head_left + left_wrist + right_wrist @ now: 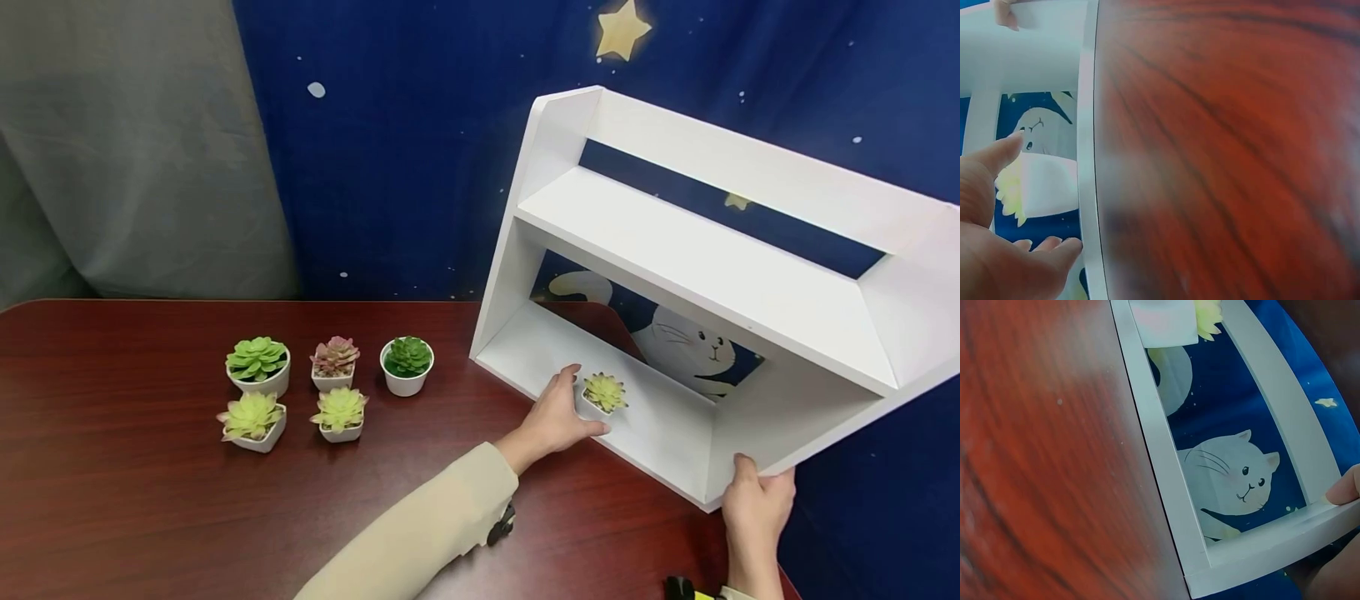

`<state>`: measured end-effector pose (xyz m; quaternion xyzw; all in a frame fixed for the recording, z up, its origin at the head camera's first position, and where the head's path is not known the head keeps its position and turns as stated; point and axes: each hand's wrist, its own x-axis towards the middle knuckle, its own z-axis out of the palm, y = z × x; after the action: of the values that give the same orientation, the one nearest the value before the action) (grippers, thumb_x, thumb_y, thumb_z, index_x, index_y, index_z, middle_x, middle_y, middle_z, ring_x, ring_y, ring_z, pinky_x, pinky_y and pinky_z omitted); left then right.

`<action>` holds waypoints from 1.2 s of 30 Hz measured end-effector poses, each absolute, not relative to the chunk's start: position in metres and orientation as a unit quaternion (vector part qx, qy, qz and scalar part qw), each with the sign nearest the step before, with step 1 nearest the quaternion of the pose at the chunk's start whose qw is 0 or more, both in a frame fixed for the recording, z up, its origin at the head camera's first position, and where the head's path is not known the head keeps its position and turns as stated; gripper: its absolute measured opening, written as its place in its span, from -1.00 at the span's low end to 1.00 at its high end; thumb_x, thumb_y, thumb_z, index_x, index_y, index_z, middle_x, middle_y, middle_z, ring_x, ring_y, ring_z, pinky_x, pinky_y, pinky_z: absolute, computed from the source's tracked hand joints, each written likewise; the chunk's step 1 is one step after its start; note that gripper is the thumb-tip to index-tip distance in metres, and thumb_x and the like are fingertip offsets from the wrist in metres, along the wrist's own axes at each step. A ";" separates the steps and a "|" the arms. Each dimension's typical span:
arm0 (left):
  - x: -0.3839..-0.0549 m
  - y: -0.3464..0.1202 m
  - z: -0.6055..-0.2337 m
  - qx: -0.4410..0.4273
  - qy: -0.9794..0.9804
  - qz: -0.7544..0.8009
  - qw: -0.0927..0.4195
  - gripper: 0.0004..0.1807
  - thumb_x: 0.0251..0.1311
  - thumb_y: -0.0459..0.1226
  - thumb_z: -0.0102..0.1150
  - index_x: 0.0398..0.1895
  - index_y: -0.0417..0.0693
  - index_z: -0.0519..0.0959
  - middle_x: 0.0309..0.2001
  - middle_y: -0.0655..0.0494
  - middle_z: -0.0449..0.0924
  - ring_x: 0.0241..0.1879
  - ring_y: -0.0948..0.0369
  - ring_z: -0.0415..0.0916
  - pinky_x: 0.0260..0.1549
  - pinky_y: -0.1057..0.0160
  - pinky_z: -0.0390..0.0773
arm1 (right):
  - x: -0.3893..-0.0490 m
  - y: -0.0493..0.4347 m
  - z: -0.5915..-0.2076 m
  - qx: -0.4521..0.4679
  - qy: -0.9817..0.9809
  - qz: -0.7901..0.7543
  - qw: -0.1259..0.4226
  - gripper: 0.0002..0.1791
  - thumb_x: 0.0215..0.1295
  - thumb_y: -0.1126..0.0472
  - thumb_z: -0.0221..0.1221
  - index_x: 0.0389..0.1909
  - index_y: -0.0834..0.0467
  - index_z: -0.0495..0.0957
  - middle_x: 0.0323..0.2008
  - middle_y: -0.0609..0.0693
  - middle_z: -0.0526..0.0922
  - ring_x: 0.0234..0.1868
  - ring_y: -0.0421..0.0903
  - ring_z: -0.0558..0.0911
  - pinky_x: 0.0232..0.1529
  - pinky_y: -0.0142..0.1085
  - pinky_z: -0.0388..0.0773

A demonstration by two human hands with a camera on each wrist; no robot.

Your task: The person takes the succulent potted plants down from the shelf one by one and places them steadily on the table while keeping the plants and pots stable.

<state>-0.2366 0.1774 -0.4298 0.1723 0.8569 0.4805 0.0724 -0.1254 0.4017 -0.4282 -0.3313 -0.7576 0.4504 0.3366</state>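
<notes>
A small yellow-green potted succulent (603,392) in a white pot stands on the lower board of a white two-tier shelf (660,242). Around its near side my left hand (558,414) spreads thumb and fingers. In the left wrist view, gaps show between the fingertips and the white pot (1050,186). My right hand (757,508) grips the shelf's right side panel low down, with the thumb inside and the other fingers out of sight behind it. From the right wrist, the thumb (1342,489) presses on the panel (1272,540).
Left on the brown table (135,500) are several potted succulents: a green one (257,362), a reddish one (334,362), a dark green one (407,364) and two yellow-green ones (252,419). Behind hang a blue patterned curtain (390,150) and a grey cloth (142,150).
</notes>
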 end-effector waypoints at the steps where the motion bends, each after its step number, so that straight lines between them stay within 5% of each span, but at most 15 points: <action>1: -0.237 0.179 -0.430 0.170 0.856 0.482 0.074 0.08 -0.01 -0.09 0.56 0.54 -0.07 0.14 0.42 -0.07 0.37 0.35 0.09 0.42 0.35 0.12 0.45 | -0.125 0.402 -0.429 -0.332 -0.758 0.451 0.336 -0.49 0.39 0.18 0.01 0.33 0.21 0.36 -0.20 -0.49 0.34 0.05 -0.19 0.45 0.11 -0.46 0.30; 16: -0.245 0.193 -0.431 0.172 0.862 0.474 0.051 -0.06 0.00 -0.11 0.56 0.46 -0.12 0.31 0.35 -0.04 0.50 0.32 0.09 0.47 0.31 0.17 0.48 | -0.126 0.405 -0.429 -0.323 -0.753 0.455 0.349 -0.50 0.40 0.20 0.02 0.33 0.24 0.36 -0.20 -0.49 0.35 -0.07 -0.43 0.39 0.00 -0.51 0.28; 24: -0.244 0.193 -0.438 0.181 0.857 0.481 0.040 -0.14 0.00 -0.11 0.56 0.39 -0.13 0.41 0.29 -0.04 0.56 0.26 0.09 0.52 0.27 0.17 0.51 | -0.123 0.402 -0.432 -0.330 -0.761 0.446 0.337 -0.48 0.39 0.19 0.00 0.32 0.30 0.34 0.17 0.21 0.51 0.00 -0.21 0.42 0.08 -0.45 0.25; 36: -0.239 0.192 -0.438 0.170 0.840 0.514 0.027 -0.22 -0.02 -0.10 0.57 0.31 -0.11 0.50 0.21 -0.02 0.62 0.16 0.13 0.57 0.16 0.22 0.56 | -0.124 0.399 -0.429 -0.323 -0.763 0.440 0.347 -0.49 0.37 0.21 0.01 0.29 0.33 0.35 0.16 0.28 0.52 0.04 -0.06 0.42 0.09 -0.40 0.27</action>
<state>-0.2387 0.1921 -0.4375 0.1700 0.8404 0.5138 0.0275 -0.1239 0.3995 -0.4294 -0.3227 -0.7631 0.4397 0.3466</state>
